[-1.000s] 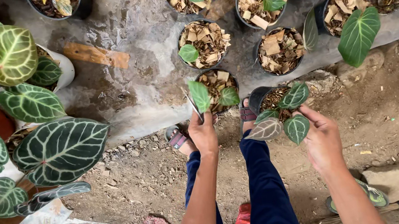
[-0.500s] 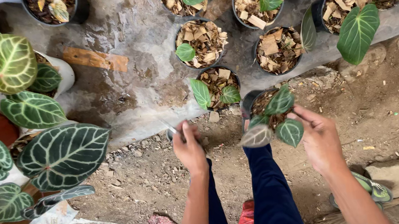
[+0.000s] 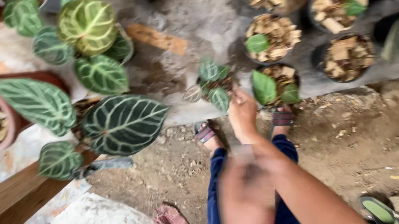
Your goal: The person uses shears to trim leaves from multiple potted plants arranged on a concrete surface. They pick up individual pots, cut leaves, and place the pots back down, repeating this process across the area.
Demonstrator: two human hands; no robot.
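We are looking past the big veined leaf (image 3: 125, 123) on the left to the small potted plant (image 3: 215, 82), which is sitting at the near edge of the grey concrete ledge (image 3: 195, 12). It is showing a few dark green, pale-veined leaves, and these are hiding most of its pot. We are judging it light, with tender leaves that bruise easily, so it is best taken by the pot's rim or wall. Our left hand (image 3: 247, 199) is hovering near the camera, too blurred to tell how far open it is. Our right hand (image 3: 243, 113) is reaching far, fingertips meeting the plant's right side. Whether they are closing on it we cannot tell. Just right, a pot of bark chips (image 3: 275, 84) is standing.
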